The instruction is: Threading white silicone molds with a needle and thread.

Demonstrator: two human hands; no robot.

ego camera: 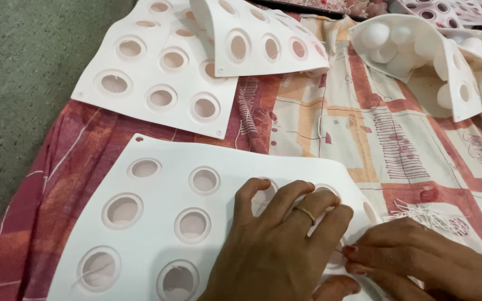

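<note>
I work at home, it seems, not in a factory: a patterned cloth (364, 128) in red, orange and cream, like a bedsheet, is spread under everything, and grey carpet (23, 83) runs along its left edge. White moulded sheets (157, 72) with round holes lie loose on the cloth, more heaped at the far right, and a small pile of white trimmings (419, 214) sits nearby.

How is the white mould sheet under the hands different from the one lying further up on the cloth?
The near mould sheet lies under the left hand, with the right hand at its edge; the far mould sheet is untouched. The far one is partly covered by another sheet; the near one is not. Both are white with ringed round holes.
</note>
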